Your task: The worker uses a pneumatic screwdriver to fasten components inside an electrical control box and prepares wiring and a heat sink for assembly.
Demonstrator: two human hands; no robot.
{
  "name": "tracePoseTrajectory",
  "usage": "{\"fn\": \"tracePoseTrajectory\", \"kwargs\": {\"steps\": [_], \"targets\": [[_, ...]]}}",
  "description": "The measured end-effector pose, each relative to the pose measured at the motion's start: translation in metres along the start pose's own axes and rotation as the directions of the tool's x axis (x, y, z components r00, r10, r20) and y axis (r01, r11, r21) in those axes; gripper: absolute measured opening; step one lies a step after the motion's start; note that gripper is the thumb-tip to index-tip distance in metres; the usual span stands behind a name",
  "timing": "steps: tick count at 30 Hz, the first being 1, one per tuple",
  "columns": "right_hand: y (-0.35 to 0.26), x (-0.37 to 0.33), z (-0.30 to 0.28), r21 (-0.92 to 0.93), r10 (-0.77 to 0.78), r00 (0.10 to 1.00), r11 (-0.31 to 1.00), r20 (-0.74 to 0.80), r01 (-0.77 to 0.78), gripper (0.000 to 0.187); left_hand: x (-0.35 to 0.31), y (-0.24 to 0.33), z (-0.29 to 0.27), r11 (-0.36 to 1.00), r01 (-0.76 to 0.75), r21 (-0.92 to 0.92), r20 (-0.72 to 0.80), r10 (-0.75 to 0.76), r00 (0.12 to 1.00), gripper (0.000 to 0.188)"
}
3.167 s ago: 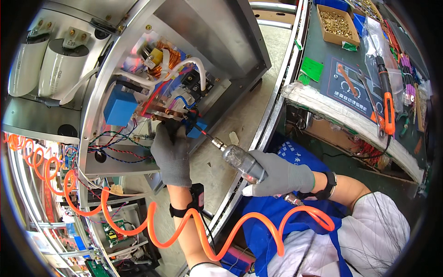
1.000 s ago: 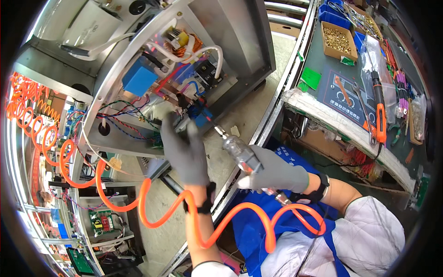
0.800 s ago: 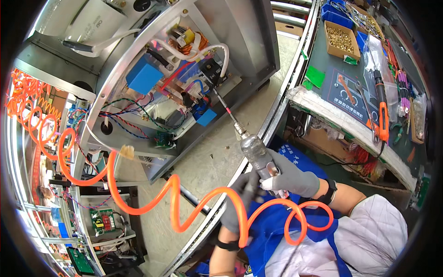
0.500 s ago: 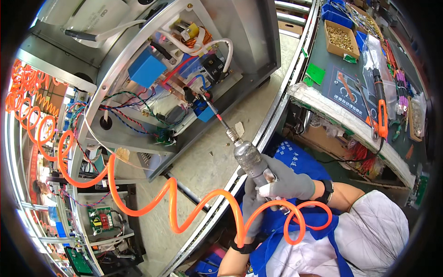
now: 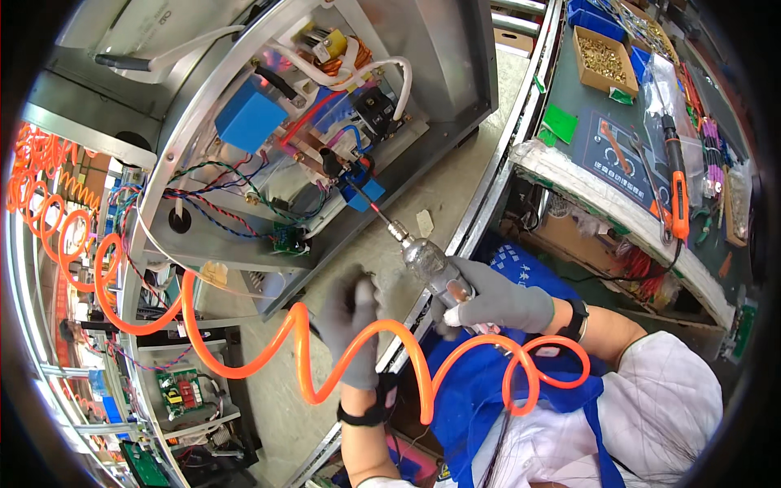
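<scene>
My right hand, in a grey glove, is wrapped round a metal air screwdriver whose orange coiled hose trails off to the left. The driver's long bit reaches into an open metal cabinet, its tip among small parts beside a blue block; the exact contact point is too small to make out. My left hand, gloved too, is off the driver, below the cabinet's front edge and behind the hose. Motion smears its fingers, and I see nothing held in it.
Twisted wires and a large blue block sit inside the cabinet. At right a workbench carries a box of brass pieces, an orange-and-black tool and cables. Another unit with a circuit board stands lower left.
My left hand has let go of the driver's side and moved left. The driver, still in my right hand, has shifted slightly up and left.
</scene>
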State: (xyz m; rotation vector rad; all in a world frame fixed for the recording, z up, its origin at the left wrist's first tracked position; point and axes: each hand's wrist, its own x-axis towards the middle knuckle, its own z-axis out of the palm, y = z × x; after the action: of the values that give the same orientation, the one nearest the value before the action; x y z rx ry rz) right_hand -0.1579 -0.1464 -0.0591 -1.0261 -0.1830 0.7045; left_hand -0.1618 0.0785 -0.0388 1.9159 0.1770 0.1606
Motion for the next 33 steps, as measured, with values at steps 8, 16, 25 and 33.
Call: {"fn": "tracePoseTrajectory", "kwargs": {"steps": [8,16,25,33], "targets": [[-0.011,0.010,-0.001,-0.102,0.104,0.992,0.989,-0.065,-0.111,0.036,0.096,0.079,0.009,0.726,-0.434,0.534,-0.032,0.530,0.847,0.022],[-0.004,0.015,-0.004,0.092,0.114,0.992,0.990,-0.053,-0.109,0.032,0.134,0.102,0.008,0.799,-0.327,0.504,0.244,0.231,0.942,0.024],[-0.006,0.019,0.009,0.124,0.104,0.992,0.988,-0.074,-0.094,0.036,0.142,0.089,0.012,0.689,-0.392,0.610,0.221,0.327,0.919,0.034],[0.002,0.016,0.012,0.133,0.112,0.992,0.986,-0.059,-0.103,0.036,0.144,0.083,0.011,0.795,-0.339,0.503,0.189,0.282,0.941,0.035]]}}
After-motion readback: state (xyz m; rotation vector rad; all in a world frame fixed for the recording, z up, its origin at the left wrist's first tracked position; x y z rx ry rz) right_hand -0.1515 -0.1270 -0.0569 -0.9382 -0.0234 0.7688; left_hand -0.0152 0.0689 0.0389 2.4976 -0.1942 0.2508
